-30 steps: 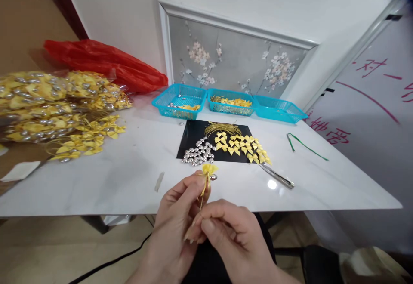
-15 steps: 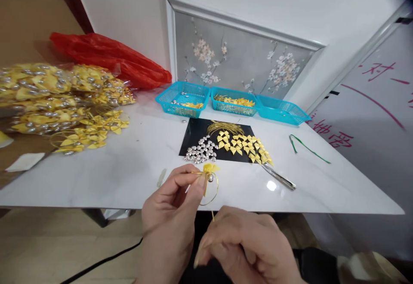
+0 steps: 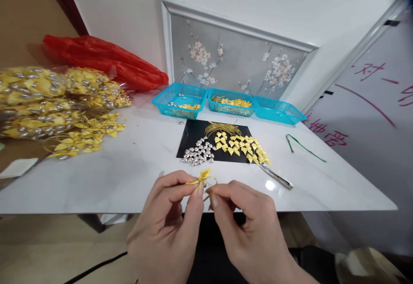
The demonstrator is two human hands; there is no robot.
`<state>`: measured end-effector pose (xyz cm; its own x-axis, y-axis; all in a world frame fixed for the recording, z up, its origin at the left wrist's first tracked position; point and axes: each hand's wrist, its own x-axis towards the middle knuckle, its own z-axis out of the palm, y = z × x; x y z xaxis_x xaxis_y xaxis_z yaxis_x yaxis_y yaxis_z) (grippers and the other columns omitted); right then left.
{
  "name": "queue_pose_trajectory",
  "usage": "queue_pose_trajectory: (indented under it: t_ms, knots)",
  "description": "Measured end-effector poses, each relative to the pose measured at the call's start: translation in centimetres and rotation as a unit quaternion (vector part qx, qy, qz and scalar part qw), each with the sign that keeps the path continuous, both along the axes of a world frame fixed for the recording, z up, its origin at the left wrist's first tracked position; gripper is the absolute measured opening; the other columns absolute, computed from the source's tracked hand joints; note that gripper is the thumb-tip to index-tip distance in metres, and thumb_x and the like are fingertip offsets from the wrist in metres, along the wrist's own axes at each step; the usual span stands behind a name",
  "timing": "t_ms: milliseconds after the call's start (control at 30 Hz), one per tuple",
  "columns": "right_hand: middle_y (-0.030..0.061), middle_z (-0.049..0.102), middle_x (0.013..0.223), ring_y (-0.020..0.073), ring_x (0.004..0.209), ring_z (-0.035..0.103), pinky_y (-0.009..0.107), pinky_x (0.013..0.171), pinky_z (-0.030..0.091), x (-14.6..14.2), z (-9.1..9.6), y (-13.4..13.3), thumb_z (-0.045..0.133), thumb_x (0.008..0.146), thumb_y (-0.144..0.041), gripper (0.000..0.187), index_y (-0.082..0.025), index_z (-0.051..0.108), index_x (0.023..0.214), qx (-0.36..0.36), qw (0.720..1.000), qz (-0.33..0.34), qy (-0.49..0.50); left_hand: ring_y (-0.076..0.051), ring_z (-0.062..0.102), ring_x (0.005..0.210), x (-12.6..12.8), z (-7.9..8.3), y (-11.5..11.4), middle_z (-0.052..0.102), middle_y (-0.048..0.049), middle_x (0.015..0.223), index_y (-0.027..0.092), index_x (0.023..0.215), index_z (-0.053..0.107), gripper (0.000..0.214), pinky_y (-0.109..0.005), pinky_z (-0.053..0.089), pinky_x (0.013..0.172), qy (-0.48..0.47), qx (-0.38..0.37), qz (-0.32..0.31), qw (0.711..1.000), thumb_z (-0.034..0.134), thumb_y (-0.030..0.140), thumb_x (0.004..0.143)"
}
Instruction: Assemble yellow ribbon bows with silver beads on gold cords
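My left hand (image 3: 167, 228) pinches a small yellow ribbon bow (image 3: 204, 175) between thumb and forefinger, just over the near edge of the white table (image 3: 129, 172). My right hand (image 3: 251, 228) meets it from the right, thumb and forefinger pinched on the thin gold thread (image 3: 211, 184) at the bow. On a black mat (image 3: 193, 135) beyond lie several silver beads (image 3: 198, 152), several loose yellow bows (image 3: 241, 145) and a bundle of gold threads (image 3: 222, 127).
Three blue baskets (image 3: 277, 111) stand in a row at the back. Bags and a loose heap of finished yellow bows (image 3: 61, 103) fill the left side, with a red plastic bag (image 3: 106, 62) behind. Metal tweezers (image 3: 275, 176) and a green tie (image 3: 303, 146) lie right.
My right hand has risen from below the table edge to the bow, and the loop of gold thread has drawn in tight. My left hand keeps hold of the bow.
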<state>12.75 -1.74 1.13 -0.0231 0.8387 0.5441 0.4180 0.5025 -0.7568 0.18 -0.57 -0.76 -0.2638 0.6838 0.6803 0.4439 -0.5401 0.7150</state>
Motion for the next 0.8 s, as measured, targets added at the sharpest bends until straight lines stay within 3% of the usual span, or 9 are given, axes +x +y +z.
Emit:
queue_pose_trajectory:
  t_ms: [133,300,433,633,800]
  knots:
    - [-0.0010,0.059,0.064,0.0109,0.055,0.051,0.022,0.052,0.041,0.1,0.2,0.0,0.054,0.093,-0.011,0.020,-0.016,0.069,0.081,0.003,1.000,0.004,-0.008,-0.007,0.067,0.079,-0.1,0.0,0.0,0.069,0.0055,0.091,0.025,0.083,0.069,0.015,-0.011,0.053,0.058,0.003,0.006,0.000,1.000,0.069,0.011,0.089]
    - [-0.0011,0.058,0.065,0.0116,0.057,0.051,0.024,0.053,0.041,0.1,-0.1,-0.2,0.054,0.094,-0.013,0.020,-0.017,0.068,0.080,-0.009,1.000,0.004,0.018,-0.009,0.069,0.083,0.4,0.4,0.0,0.068,0.0047,0.092,0.027,0.080,0.069,0.015,-0.013,0.057,0.068,-0.047,-0.051,-0.014,0.997,0.069,0.015,0.091]
    - [-0.0004,0.059,0.065,0.0118,0.056,0.051,0.024,0.051,0.041,0.2,0.1,0.1,0.053,0.094,-0.012,0.021,-0.017,0.068,0.080,-0.004,1.000,0.010,0.008,-0.011,0.069,0.083,0.4,0.5,-0.1,0.068,0.0039,0.091,0.027,0.079,0.069,0.015,-0.015,0.058,0.069,-0.050,-0.054,-0.014,0.997,0.069,0.017,0.090]
    - [0.0015,0.065,0.070,0.0126,0.059,0.058,0.023,0.055,0.048,0.1,-0.1,0.4,0.054,0.095,-0.012,0.019,-0.016,0.070,0.086,-0.004,0.999,0.002,0.034,-0.012,0.069,0.087,0.5,0.4,-0.3,0.068,0.0034,0.094,0.029,0.082,0.070,0.014,-0.016,0.057,0.067,-0.038,-0.067,-0.020,0.997,0.069,0.018,0.090]
    - [0.0042,0.073,0.085,0.0148,0.074,0.068,0.023,0.068,0.055,0.0,-0.9,0.8,0.055,0.096,-0.006,0.017,-0.017,0.067,0.101,0.092,0.995,-0.022,0.018,-0.013,0.071,0.082,0.5,0.7,0.0,0.071,0.0032,0.089,0.029,0.078,0.072,0.014,-0.016,0.057,0.065,-0.052,-0.081,-0.036,0.995,0.070,0.019,0.088]
